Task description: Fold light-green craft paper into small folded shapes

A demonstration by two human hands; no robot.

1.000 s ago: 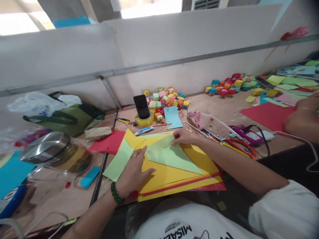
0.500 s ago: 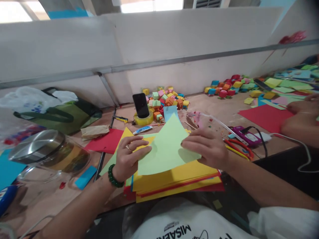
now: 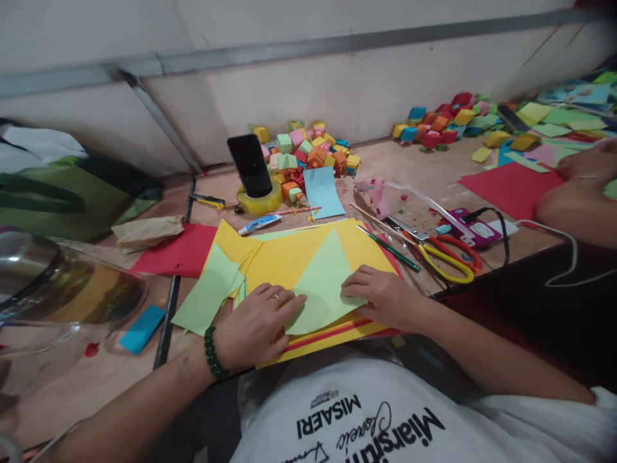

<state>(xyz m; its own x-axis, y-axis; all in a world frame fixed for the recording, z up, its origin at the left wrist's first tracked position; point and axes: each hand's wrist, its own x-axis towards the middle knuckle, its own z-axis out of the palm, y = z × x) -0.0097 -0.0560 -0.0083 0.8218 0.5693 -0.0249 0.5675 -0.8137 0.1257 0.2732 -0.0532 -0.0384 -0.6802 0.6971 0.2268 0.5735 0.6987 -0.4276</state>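
Note:
A light green sheet of paper (image 3: 324,283), its upper part tapering to a point, rests on a stack of yellow sheets (image 3: 279,254) with red edges showing beneath. My left hand (image 3: 260,321), wearing a ring and a green bead bracelet, has its curled fingers on the sheet's lower left corner. At the lower right corner, my right hand (image 3: 383,292) holds the same sheet with bent fingers. Both thumbs are partly hidden. A green pencil (image 3: 390,249) lies across the stack's right edge, and more light green paper (image 3: 207,289) is to the left.
Scissors (image 3: 446,260) and a purple device (image 3: 475,228) with a cable lie right. Behind are a phone (image 3: 250,164) on a tape roll (image 3: 260,198), a glue tube (image 3: 260,224) and folded paper cubes (image 3: 313,154). A glass jug (image 3: 87,283) stands left; another person's hand (image 3: 585,164) is far right.
The light green sheet has come down from a raised, bent position onto the yellow stack, both hands lowering with it. My view has tilted downward, so scissors and pencil now show.

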